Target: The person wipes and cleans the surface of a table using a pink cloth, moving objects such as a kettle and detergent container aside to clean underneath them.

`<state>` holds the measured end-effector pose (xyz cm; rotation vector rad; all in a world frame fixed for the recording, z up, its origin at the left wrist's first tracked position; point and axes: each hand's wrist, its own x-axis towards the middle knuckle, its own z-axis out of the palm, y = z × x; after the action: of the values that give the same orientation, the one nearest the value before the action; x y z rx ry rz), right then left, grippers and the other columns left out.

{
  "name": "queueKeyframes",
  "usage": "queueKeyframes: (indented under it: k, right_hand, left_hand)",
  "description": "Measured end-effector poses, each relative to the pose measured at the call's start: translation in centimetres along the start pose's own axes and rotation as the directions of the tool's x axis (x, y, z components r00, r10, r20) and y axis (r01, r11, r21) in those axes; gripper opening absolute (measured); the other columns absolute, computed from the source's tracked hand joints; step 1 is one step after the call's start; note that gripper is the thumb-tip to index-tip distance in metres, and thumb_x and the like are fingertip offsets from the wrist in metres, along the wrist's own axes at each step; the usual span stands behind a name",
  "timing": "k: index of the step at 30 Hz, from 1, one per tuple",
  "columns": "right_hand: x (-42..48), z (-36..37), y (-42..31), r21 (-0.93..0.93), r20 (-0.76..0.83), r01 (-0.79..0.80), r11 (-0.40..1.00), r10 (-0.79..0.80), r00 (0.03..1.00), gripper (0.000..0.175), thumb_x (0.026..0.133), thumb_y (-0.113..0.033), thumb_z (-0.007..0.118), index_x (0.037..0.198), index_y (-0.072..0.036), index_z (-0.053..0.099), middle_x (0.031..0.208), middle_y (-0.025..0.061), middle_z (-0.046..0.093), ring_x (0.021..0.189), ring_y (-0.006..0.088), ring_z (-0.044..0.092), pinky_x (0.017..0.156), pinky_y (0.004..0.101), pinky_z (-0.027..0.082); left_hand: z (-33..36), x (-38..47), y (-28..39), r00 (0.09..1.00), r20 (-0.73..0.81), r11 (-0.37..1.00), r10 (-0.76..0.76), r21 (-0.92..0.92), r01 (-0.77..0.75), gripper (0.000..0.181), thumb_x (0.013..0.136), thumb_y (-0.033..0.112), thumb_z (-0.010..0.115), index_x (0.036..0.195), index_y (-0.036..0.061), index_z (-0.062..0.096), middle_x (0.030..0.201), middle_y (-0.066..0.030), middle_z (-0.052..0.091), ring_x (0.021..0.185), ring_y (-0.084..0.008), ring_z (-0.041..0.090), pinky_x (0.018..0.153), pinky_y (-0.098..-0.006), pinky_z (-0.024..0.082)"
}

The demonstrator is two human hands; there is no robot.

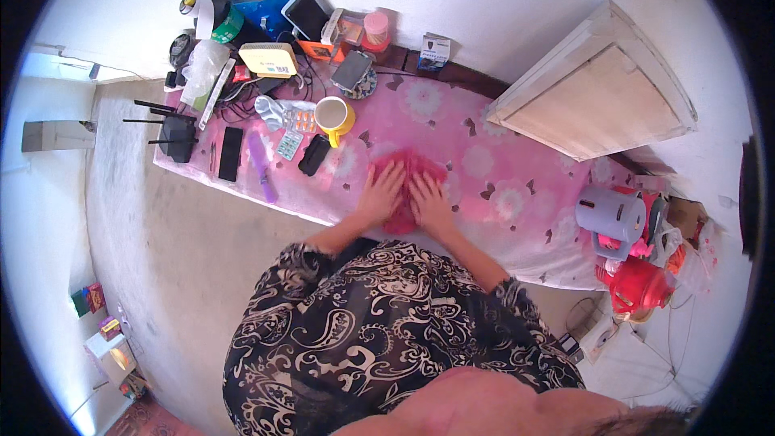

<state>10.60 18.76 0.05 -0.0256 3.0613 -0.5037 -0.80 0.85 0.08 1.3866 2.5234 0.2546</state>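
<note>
A thin red cloth or bag (407, 212) lies crumpled on a table with a pink flowered cover (478, 194), close to its front edge. My left hand (382, 192) rests flat on the left part of the red piece, and my right hand (428, 197) rests on its right part. The fingers of both hands are spread and point away from me; neither hand grips anything. To the left are a yellow mug (333, 116), a black case (314, 155), blister packs of pills (289, 145), a purple strip (259, 163) and a black phone (230, 154).
A black router (177, 138) with antennas stands at the table's left end, near a pale yellow box (268, 59) and tangled cables. At the back right, a framed panel (605, 91) leans by the wall. A lilac kettle (610, 215) and a red thermos (639, 284) are at the right.
</note>
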Motion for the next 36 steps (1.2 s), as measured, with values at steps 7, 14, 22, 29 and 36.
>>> queueKeyframes:
  k: [7, 14, 22, 29, 36]
  right_hand:
    - [-3.4, -1.1, 0.3, 0.056, 0.014, -0.067, 0.996, 0.066, 0.998, 0.056, 0.097, -0.029, 0.061, 0.151, -0.017, 0.053, 0.163, 0.0058, 0.042, 0.152, 0.0293, 0.035, 0.125, 0.0527, 0.025]
    - [8.9, -5.4, 8.4, -0.026, -0.187, -0.240, 0.970, 0.231, 0.955, 0.052, 0.098, -0.027, 0.059, 0.148, -0.014, 0.055, 0.162, 0.0079, 0.043, 0.150, 0.0309, 0.037, 0.122, 0.0535, 0.029]
    - [-1.7, -2.5, 5.7, 0.028, -0.124, -0.197, 0.980, 0.199, 0.972, 0.055, 0.096, -0.025, 0.061, 0.150, -0.013, 0.053, 0.163, 0.0097, 0.042, 0.152, 0.0333, 0.034, 0.125, 0.0541, 0.025]
    - [-12.6, -1.1, 4.2, 0.116, -0.055, -0.171, 0.978, 0.178, 0.983, 0.054, 0.095, -0.028, 0.063, 0.148, -0.017, 0.056, 0.161, 0.0080, 0.045, 0.152, 0.0318, 0.034, 0.125, 0.0545, 0.024]
    - [1.0, -7.2, 14.2, 0.042, -0.214, -0.383, 0.923, 0.383, 0.899, 0.054, 0.098, -0.029, 0.059, 0.151, -0.016, 0.053, 0.163, 0.0071, 0.042, 0.151, 0.0330, 0.035, 0.124, 0.0548, 0.026]
  left_hand:
    - [-0.1, 0.3, 1.5, 0.992, 0.071, 0.991, 0.100, -0.091, -0.093, 0.076, 0.099, 0.041, 0.057, 0.163, 0.0110, 0.032, 0.172, -0.0090, 0.024, 0.160, -0.0288, 0.016, 0.126, -0.0638, 0.008]
    - [-3.7, 16.8, 0.0, 0.988, -0.153, 1.000, 0.016, -0.003, -0.017, 0.069, 0.100, 0.039, 0.056, 0.160, 0.0098, 0.039, 0.171, -0.0092, 0.027, 0.160, -0.0292, 0.019, 0.125, -0.0663, 0.011]
    - [0.0, 8.6, 4.3, 0.988, 0.023, 0.988, 0.153, 0.033, -0.154, 0.070, 0.101, 0.037, 0.055, 0.161, 0.0082, 0.036, 0.172, -0.0105, 0.024, 0.160, -0.0306, 0.017, 0.126, -0.0637, 0.009]
    - [1.7, 2.6, 7.7, 0.923, 0.132, 0.931, 0.360, -0.111, -0.347, 0.075, 0.100, 0.045, 0.056, 0.163, 0.0113, 0.033, 0.173, -0.0091, 0.022, 0.161, -0.0288, 0.016, 0.127, -0.0622, 0.007]
    - [-1.8, 19.6, 9.1, 0.979, -0.148, 0.990, 0.142, 0.001, -0.144, 0.067, 0.101, 0.041, 0.055, 0.159, 0.0092, 0.041, 0.169, -0.0106, 0.033, 0.158, -0.0310, 0.022, 0.126, -0.0632, 0.011]
